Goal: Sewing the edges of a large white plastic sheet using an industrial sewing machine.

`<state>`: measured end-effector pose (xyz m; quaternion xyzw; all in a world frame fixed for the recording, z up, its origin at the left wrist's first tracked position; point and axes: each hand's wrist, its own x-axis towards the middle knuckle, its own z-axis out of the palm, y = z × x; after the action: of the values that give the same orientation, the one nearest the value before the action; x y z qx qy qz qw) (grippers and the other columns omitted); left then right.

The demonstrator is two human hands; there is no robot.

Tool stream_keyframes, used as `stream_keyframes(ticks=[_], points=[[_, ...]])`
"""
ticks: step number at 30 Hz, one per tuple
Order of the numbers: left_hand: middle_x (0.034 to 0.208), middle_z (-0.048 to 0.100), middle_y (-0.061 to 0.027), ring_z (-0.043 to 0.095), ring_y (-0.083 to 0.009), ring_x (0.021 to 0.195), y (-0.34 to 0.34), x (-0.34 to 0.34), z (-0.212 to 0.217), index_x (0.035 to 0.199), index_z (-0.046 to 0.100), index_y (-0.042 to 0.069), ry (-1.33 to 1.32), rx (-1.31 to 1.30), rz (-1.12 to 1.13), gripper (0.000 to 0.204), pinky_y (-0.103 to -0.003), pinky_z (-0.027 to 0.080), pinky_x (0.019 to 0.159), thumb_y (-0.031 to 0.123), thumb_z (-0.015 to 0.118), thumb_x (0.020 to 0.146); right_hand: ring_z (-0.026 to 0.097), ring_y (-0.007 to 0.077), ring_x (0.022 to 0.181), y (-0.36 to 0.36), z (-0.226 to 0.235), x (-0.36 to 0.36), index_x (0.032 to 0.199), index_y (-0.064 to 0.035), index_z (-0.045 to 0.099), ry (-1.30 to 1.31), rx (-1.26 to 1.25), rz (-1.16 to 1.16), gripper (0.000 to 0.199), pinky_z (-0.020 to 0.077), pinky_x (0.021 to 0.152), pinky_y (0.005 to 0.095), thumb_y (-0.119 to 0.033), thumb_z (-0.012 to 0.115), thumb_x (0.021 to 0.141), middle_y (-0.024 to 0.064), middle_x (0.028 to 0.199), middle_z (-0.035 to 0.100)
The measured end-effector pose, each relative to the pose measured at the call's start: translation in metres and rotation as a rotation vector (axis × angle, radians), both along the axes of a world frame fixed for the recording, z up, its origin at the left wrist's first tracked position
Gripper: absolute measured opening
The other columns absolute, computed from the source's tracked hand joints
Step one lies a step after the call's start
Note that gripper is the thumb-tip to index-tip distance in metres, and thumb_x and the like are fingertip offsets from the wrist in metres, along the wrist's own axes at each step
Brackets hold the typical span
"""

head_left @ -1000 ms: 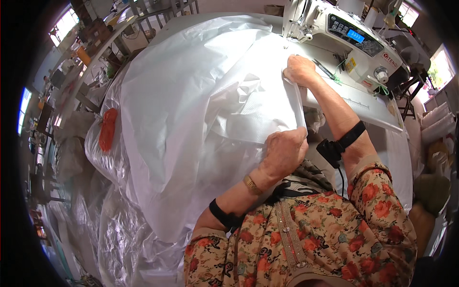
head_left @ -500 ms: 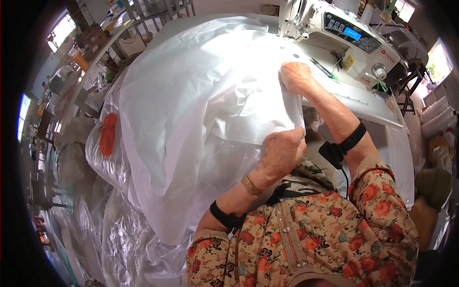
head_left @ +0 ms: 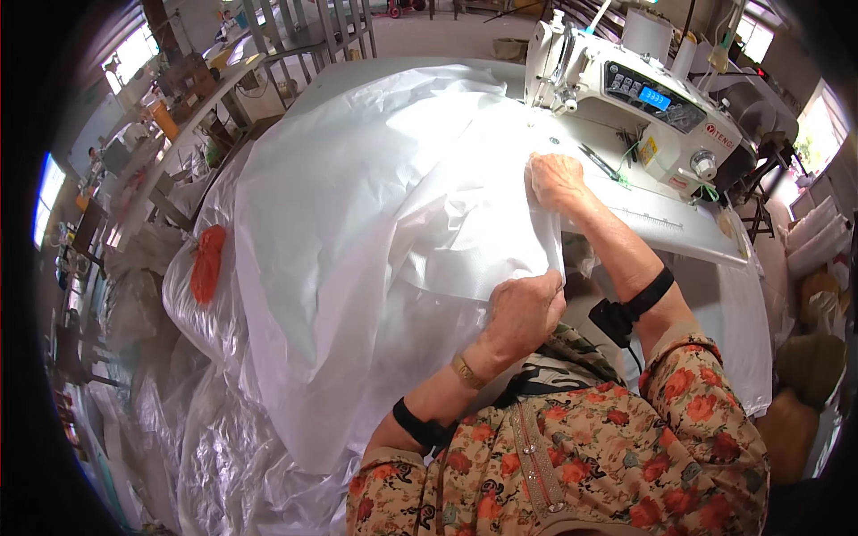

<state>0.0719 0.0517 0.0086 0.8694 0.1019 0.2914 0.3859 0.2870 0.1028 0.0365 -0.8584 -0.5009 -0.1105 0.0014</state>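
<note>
The left hand [head_left: 525,313] is closed on the near edge of the white sheet [head_left: 357,232], pinching a fold. The right hand [head_left: 556,180] lies flat, fingers spread, pressing the same edge onto the table [head_left: 679,228]. The sheet billows left of both hands. The sewing machine [head_left: 626,98] stands just beyond the right hand. An orange bag [head_left: 207,263] lies far left.
</note>
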Motion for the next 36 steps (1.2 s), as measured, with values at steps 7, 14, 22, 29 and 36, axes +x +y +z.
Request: stream_keyframes(ticks=[7, 14, 22, 29, 36], points=[[0.064, 0.059, -0.0182, 0.061, -0.0381, 0.064, -0.001, 0.0, 0.0, 0.08, 0.057, 0.002, -0.035, -0.007, 0.002, 0.013, -0.045, 0.047, 0.06, 0.015, 0.058, 0.084, 0.069, 0.033, 0.083, -0.001, 0.005, 0.004, 0.095, -0.0042, 0.067, 0.073, -0.065, -0.008, 0.019, 0.0523, 0.073, 0.043, -0.014, 0.055, 0.083, 0.0169, 0.085, 0.07], [0.063, 0.058, -0.0184, 0.06, -0.038, 0.062, 0.0, 0.001, -0.004, 0.08, 0.057, 0.002, -0.036, -0.03, -0.004, 0.014, -0.045, 0.046, 0.06, 0.015, 0.058, 0.084, 0.068, 0.0329, 0.087, 0.0, 0.007, 0.011, 0.101, -0.0075, 0.068, 0.165, -0.036, -0.035, 0.022, 0.0527, 0.075, 0.0433, -0.016, 0.055, 0.085, 0.0144, 0.09, 0.071], [0.064, 0.058, -0.0184, 0.06, -0.0379, 0.063, 0.0, 0.0, -0.004, 0.08, 0.058, 0.002, -0.042, -0.039, 0.017, 0.015, -0.046, 0.046, 0.061, 0.017, 0.057, 0.085, 0.067, 0.037, 0.085, 0.007, -0.007, 0.008, 0.102, -0.0028, 0.062, 0.094, 0.129, -0.117, 0.027, 0.0496, 0.078, 0.0468, -0.026, 0.056, 0.09, 0.0183, 0.086, 0.069], [0.063, 0.057, -0.0185, 0.06, -0.038, 0.064, -0.003, 0.008, 0.011, 0.079, 0.056, 0.002, -0.066, -0.021, -0.006, 0.015, -0.046, 0.046, 0.061, 0.016, 0.056, 0.086, 0.067, 0.0384, 0.091, 0.014, -0.003, 0.017, 0.096, 0.0025, 0.066, 0.263, 0.234, -0.255, 0.027, 0.052, 0.082, 0.0451, -0.019, 0.063, 0.08, 0.0229, 0.093, 0.069], [0.06, 0.056, -0.0179, 0.06, -0.0372, 0.061, -0.006, 0.016, 0.004, 0.079, 0.054, 0.002, -0.085, 0.043, -0.031, 0.014, -0.046, 0.046, 0.06, 0.015, 0.057, 0.085, 0.068, 0.0379, 0.091, 0.021, -0.01, 0.025, 0.091, 0.0017, 0.069, 0.155, 0.16, -0.205, 0.019, 0.0531, 0.081, 0.0449, -0.008, 0.06, 0.077, 0.023, 0.091, 0.069]])
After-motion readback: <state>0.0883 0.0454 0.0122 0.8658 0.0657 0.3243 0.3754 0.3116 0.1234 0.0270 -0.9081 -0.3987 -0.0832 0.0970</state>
